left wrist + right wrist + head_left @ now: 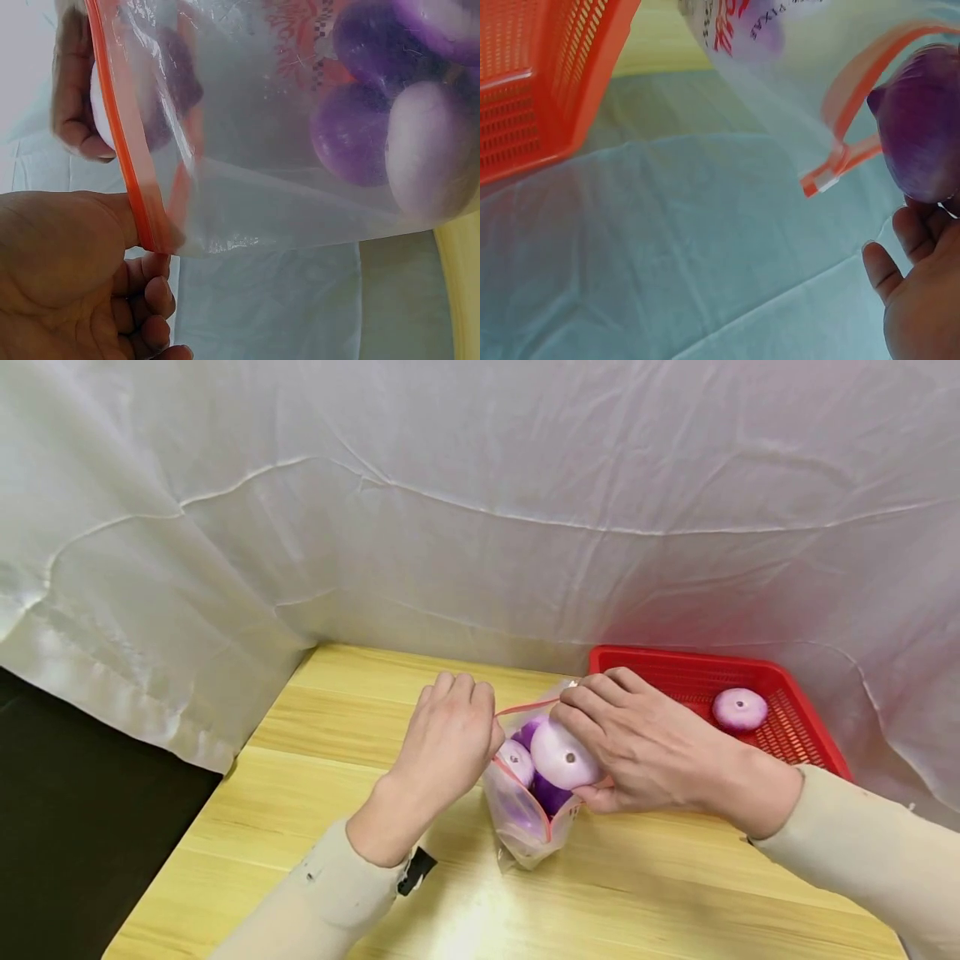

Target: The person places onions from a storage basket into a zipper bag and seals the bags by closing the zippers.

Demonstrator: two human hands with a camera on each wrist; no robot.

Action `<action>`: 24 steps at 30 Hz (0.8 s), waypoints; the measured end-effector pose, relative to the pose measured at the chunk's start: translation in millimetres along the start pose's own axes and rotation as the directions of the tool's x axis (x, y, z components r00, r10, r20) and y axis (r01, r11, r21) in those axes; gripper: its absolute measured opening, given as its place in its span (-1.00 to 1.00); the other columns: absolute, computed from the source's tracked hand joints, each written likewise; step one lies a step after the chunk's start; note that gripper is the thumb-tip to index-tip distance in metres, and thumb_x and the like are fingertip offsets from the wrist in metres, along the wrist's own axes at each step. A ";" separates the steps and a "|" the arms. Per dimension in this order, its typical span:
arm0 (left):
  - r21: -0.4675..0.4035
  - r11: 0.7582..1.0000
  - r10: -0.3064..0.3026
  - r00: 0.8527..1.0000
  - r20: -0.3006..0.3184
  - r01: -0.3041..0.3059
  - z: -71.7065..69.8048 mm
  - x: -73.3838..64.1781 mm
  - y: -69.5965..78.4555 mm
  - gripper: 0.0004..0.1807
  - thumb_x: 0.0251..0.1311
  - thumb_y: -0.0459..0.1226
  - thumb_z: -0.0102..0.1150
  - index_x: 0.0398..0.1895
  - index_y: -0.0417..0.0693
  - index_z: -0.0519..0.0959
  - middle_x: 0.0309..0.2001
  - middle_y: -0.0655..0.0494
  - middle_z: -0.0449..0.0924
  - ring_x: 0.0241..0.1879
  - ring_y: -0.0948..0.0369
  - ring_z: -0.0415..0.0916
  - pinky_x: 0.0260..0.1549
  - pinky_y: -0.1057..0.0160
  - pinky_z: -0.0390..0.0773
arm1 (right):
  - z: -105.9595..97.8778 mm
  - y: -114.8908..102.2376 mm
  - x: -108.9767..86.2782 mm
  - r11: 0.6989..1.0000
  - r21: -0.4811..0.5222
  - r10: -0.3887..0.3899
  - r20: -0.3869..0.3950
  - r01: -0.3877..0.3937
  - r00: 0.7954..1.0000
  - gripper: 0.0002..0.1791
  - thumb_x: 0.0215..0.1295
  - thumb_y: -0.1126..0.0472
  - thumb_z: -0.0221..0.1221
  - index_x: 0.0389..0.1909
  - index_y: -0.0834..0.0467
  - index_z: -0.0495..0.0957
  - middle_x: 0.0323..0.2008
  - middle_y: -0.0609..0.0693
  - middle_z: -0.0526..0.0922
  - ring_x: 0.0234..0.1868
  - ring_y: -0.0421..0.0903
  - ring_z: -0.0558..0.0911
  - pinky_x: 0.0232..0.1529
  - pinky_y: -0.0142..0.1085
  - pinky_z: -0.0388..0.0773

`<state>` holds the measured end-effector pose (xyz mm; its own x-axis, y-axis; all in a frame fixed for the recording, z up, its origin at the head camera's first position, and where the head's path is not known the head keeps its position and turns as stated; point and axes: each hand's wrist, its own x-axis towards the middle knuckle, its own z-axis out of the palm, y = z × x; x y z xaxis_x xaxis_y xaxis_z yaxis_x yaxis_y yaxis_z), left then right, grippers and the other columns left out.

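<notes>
A clear zip bag [517,831] with an orange-red rim stands on the table with its mouth open, several purple onions [352,135] inside. My left hand [452,731] pinches the bag's rim at its left side; the left wrist view shows thumb and fingers on the orange strip. My right hand [637,739] grips another onion [564,755] at the mouth of the bag, cut root end facing up. In the right wrist view, that onion [922,124] sits against the fingers beside the orange zip. Part of the right hand's grip is hidden.
A red plastic basket [806,714] stands at the back right of the wooden table [322,793], with one onion [739,709] in it. A pale cloth curtain [450,568] hangs behind the table. A dark area [82,793] lies off the left edge.
</notes>
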<state>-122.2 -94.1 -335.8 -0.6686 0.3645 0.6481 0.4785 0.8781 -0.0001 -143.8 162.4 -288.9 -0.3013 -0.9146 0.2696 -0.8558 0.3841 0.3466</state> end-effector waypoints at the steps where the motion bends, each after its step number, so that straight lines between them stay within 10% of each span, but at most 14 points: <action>1: -0.001 1.000 -0.001 1.000 0.004 0.002 -0.3 0.0 0.2 -0.79 0.13 -0.36 0.22 -0.55 -0.09 0.38 -0.53 0.09 0.27 -0.44 0.04 0.28 -0.49 0.18 0.25 | 1.0 -1.0 0.2 1.000 -0.003 0.001 0.003 -0.001 1.000 -0.21 0.02 -0.29 0.25 0.11 0.22 0.47 0.01 0.13 0.58 0.06 0.13 0.52 0.09 0.00 0.42; 16: 0.034 0.995 -0.098 0.995 0.025 0.097 -4.8 -3.0 -2.8 -0.78 0.12 -0.36 0.21 -0.57 -0.11 0.37 -0.56 0.04 0.31 -0.49 0.01 0.29 -0.51 0.16 0.29 | 6.0 -3.6 -2.5 1.000 -0.009 -0.001 -0.017 0.001 1.000 -0.16 0.23 -0.53 0.10 0.04 0.19 0.51 -0.12 0.03 0.60 -0.06 0.06 0.54 -0.02 -0.05 0.37; 24: 0.055 0.986 -0.159 0.987 0.028 0.157 -9.4 -5.2 -2.8 -0.77 0.10 -0.36 0.18 -0.60 -0.12 0.35 -0.58 0.01 0.32 -0.50 -0.03 0.31 -0.53 0.16 0.27 | 3.4 4.3 -12.1 0.982 -0.131 0.122 -0.108 -0.136 0.987 -0.52 0.41 -0.18 -0.05 -0.38 0.20 0.37 -0.45 0.07 0.40 -0.38 0.12 0.40 -0.27 -0.07 0.30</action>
<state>-114.8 -101.4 -332.0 -0.7521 0.2287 0.6181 0.3355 0.9401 0.0604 -145.3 174.8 -293.7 -0.3560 -0.8419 0.4056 -0.7444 0.5179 0.4215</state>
